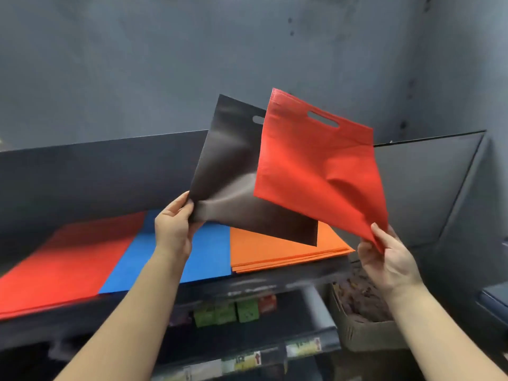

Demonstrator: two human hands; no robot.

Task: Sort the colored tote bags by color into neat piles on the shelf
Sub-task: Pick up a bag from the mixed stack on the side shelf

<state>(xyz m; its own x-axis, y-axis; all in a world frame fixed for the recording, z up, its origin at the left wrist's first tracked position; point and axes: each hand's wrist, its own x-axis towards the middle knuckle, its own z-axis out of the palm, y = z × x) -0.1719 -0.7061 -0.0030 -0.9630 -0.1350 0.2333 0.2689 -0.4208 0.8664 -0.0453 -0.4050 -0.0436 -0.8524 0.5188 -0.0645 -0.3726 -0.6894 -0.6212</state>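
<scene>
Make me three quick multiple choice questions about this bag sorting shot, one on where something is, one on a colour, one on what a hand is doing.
1. Which pile on the shelf lies between the other two?
A. red pile
B. blue pile
C. orange pile

2. What colour is the bag that the left hand holds?
A. black
B. green
C. yellow

3. What is the right hand doing?
A. resting flat on the orange pile
B. hanging idle
C. pinching a corner of the red bag

Key: 1 B, the blue pile sits between the red pile and orange pile. 2 A, the black bag is in its grip. 3 C, fingers close on the bag's lower corner.
</scene>
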